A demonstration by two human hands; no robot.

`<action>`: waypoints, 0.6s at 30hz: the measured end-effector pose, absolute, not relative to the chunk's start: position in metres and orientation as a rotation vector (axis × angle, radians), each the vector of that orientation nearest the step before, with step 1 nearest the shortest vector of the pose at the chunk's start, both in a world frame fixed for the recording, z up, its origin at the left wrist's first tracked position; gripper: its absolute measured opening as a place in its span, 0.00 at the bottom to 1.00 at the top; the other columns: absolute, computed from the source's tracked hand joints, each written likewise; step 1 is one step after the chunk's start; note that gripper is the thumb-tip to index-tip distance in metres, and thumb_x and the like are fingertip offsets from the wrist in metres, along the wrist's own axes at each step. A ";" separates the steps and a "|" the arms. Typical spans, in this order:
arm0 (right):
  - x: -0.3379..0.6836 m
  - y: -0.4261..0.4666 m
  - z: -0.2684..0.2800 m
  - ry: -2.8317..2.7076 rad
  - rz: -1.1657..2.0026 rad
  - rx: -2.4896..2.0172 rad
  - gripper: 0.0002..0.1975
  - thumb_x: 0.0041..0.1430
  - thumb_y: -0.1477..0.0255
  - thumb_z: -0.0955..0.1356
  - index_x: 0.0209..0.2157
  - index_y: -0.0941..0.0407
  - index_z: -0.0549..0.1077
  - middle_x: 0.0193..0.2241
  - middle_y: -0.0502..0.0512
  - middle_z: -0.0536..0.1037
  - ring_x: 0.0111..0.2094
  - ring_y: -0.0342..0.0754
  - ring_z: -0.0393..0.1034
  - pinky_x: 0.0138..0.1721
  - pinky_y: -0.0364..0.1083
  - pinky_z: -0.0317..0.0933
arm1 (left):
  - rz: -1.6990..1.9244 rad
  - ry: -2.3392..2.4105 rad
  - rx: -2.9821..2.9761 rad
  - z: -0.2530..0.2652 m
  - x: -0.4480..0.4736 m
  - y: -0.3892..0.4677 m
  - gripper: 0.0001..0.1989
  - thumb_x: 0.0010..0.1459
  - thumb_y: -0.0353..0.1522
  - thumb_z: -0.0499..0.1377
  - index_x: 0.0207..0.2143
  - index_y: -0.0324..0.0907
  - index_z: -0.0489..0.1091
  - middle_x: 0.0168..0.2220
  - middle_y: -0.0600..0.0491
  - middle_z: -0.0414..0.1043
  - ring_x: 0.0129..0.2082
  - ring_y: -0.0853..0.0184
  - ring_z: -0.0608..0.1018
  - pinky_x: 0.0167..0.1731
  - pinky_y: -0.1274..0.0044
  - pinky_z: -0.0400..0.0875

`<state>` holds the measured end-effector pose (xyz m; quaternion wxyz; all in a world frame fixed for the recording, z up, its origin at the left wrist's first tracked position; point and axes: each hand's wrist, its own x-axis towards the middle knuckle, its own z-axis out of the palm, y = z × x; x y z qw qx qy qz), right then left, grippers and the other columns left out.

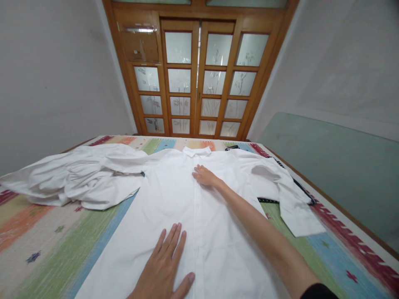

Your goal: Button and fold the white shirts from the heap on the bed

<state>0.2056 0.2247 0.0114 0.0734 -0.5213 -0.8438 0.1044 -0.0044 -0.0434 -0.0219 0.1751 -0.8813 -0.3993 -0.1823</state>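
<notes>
A white long-sleeved button-front shirt point(174, 195) lies spread face up, its collar point(197, 152) at the far end. My left hand point(166, 261) rests flat on the lower front, left of the button strip, with fingers stretched out and the thumb apart. Farther up, my right hand point(204, 175) touches the button strip just below the collar. Its fingers are slightly bent and apart on the cloth, with no fabric seen gripped. The shirt's left-side sleeve point(84, 174) is bunched and wrinkled; the right-side sleeve point(293, 203) is folded downward.
Beneath the shirt is a striped multicoloured cloth point(75, 249) covering the table. Black dotted items point(304, 189) show partly from under the right sleeve, and a small black thing point(232, 148) sits beside the collar. Wooden glass doors point(196, 79) stand beyond, with walls on both sides and a pale green panel point(330, 158) at right.
</notes>
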 end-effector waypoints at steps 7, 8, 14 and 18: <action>0.201 0.218 -0.001 -2.414 0.197 -1.664 0.25 0.70 0.67 0.55 0.64 0.61 0.60 0.67 0.64 0.55 0.68 0.54 0.47 0.65 0.53 0.41 | -0.396 -1.147 -2.576 -0.009 -0.023 -0.031 0.32 0.68 0.43 0.49 0.69 0.42 0.46 0.65 0.50 0.59 0.63 0.63 0.65 0.59 0.69 0.65; 0.201 0.217 -0.002 -2.405 0.181 -1.661 0.25 0.70 0.67 0.55 0.63 0.60 0.61 0.67 0.64 0.55 0.68 0.54 0.47 0.65 0.53 0.41 | -0.386 -1.164 -2.588 -0.009 -0.027 -0.026 0.31 0.68 0.42 0.48 0.69 0.44 0.45 0.65 0.51 0.59 0.63 0.63 0.66 0.59 0.69 0.66; 0.198 0.214 -0.007 -2.363 0.106 -1.688 0.25 0.70 0.67 0.55 0.64 0.61 0.60 0.67 0.62 0.56 0.68 0.52 0.48 0.65 0.51 0.41 | -0.284 -1.338 -2.692 -0.012 -0.048 0.006 0.28 0.70 0.40 0.44 0.69 0.49 0.42 0.67 0.53 0.55 0.66 0.62 0.61 0.63 0.64 0.59; 0.198 0.216 -0.011 -2.339 0.086 -1.690 0.26 0.70 0.67 0.54 0.65 0.63 0.58 0.67 0.64 0.56 0.67 0.52 0.48 0.65 0.51 0.41 | -0.228 -1.451 -2.709 -0.014 -0.059 0.027 0.28 0.70 0.42 0.42 0.69 0.50 0.43 0.68 0.54 0.51 0.68 0.61 0.56 0.65 0.62 0.55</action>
